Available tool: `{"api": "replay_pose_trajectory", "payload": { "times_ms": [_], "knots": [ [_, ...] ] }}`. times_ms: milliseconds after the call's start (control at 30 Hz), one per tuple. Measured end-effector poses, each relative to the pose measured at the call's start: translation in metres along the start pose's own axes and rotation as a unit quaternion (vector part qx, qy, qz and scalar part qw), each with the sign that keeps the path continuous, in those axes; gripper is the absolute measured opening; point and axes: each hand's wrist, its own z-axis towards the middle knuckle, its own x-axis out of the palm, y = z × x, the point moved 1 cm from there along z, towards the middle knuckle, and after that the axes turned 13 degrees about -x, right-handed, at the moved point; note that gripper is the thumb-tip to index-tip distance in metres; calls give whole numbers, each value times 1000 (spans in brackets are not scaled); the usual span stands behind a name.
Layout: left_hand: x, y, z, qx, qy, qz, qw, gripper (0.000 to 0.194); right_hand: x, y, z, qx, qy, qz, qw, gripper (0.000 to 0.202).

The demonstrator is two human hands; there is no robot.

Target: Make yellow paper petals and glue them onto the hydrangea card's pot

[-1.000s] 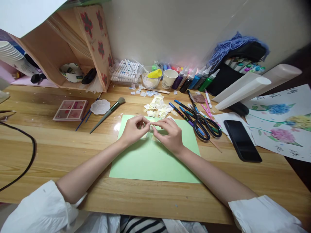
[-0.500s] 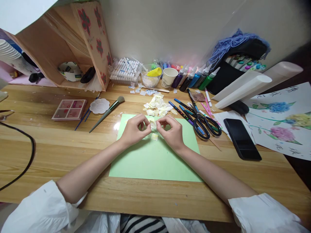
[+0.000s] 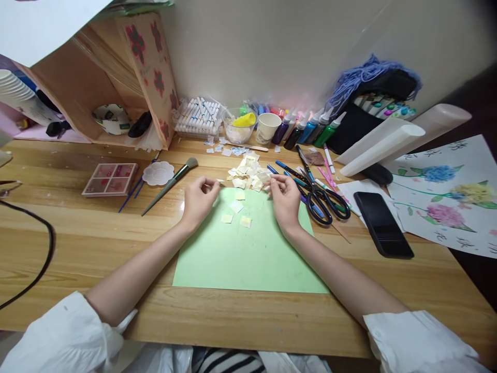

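Observation:
A green sheet of paper (image 3: pixel 248 259) lies flat on the wooden table. Several small pale-yellow paper scraps (image 3: pixel 227 219) rest separately on its upper half. Beyond its far edge is a loose heap of similar torn scraps (image 3: pixel 248 168). My left hand (image 3: pixel 201 203), over the sheet's far left corner, has thumb and forefinger closed on a tiny pale paper scrap (image 3: pixel 220 180). My right hand (image 3: pixel 286 203) is at the heap's right side, its fingertips pinched at a pale scrap by the heap's edge. Its lower fingers are curled and partly hidden.
Right of my right hand lie black-handled scissors (image 3: pixel 320 202), several pens and a black phone (image 3: pixel 383 224). A brush (image 3: pixel 171 186), a white flower-shaped palette (image 3: pixel 158 173) and a pink case (image 3: pixel 110 180) are at left. Behind stand a paper cup (image 3: pixel 267 128) and a plastic bowl (image 3: pixel 238 135).
My hands have moved apart from the sheet's upper middle, left hand leftward, right hand rightward to the heap's edge. The scraps on the sheet are now uncovered. The view has shifted slightly.

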Motion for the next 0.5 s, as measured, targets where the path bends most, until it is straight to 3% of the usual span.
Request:
{"api": "replay_pose_trajectory", "payload": {
  "times_ms": [133, 267, 400, 500],
  "knots": [
    [-6, -4, -2, 101, -39, 74, 991, 17, 1, 2, -1, -48, 49, -29, 997, 23],
    [-5, -16, -18, 239, 81, 202, 946, 12, 4, 17, -8, -144, 145, -128, 971, 9],
    [-2, -21, -27, 285, 110, 304, 902, 8, 4, 25, -10, -182, 156, -147, 960, 6],
    [0, -21, -27, 293, 110, 321, 894, 9, 4, 25, -10, -190, 162, -141, 958, 7]
  ]
}}
